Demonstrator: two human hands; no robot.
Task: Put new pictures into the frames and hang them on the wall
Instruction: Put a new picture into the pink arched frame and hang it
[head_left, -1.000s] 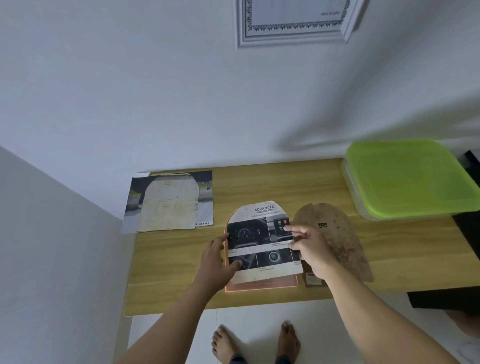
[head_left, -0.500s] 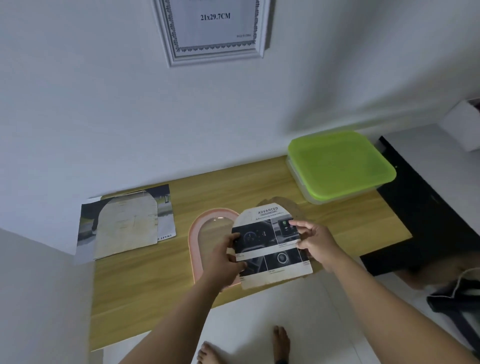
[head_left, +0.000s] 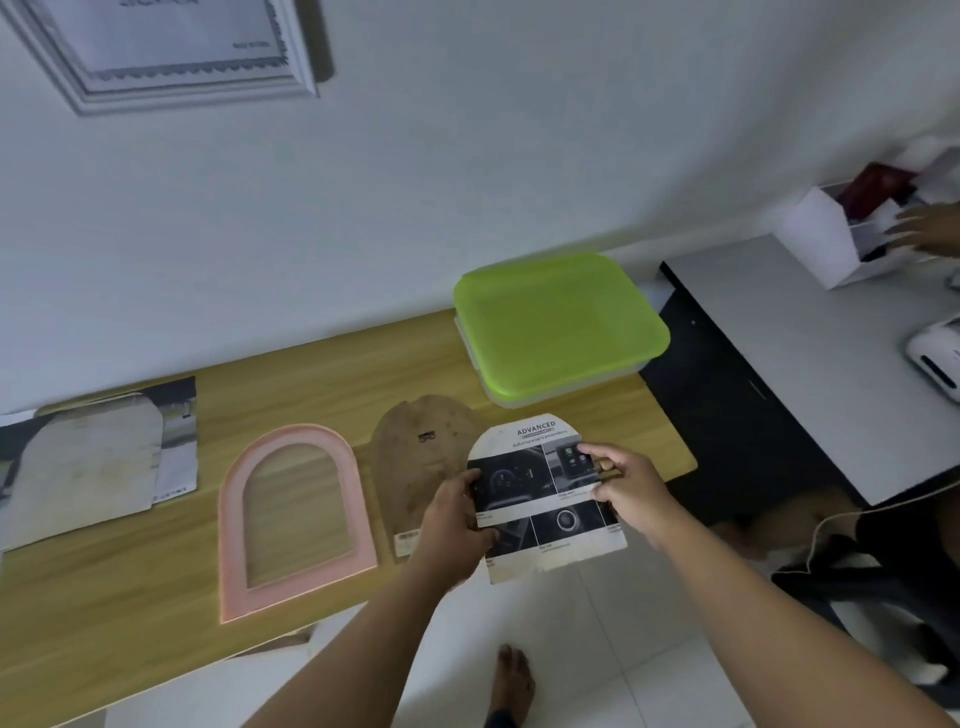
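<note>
An arch-shaped printed picture (head_left: 540, 499) with dark car photos is held above the table's front right edge. My left hand (head_left: 457, 519) grips its left side and my right hand (head_left: 626, 491) pinches its right side. A pink arched frame (head_left: 296, 514) lies flat and empty on the wooden table (head_left: 322, 384), left of the picture. A brown arched backing board (head_left: 415, 457) lies between the frame and my hands, partly hidden by them. A white rectangular frame (head_left: 171, 49) hangs on the wall at the upper left.
A container with a green lid (head_left: 558, 325) stands at the table's back right. An arch-cut sheet on a printed page (head_left: 88, 462) lies at the far left. A grey desk (head_left: 831, 353) to the right holds a white box (head_left: 831, 239), with another person's hand (head_left: 930, 228) at it.
Both hands lifted the picture off the pink frame and carried it right, past the backing board. The view swung right, bringing the grey desk into sight.
</note>
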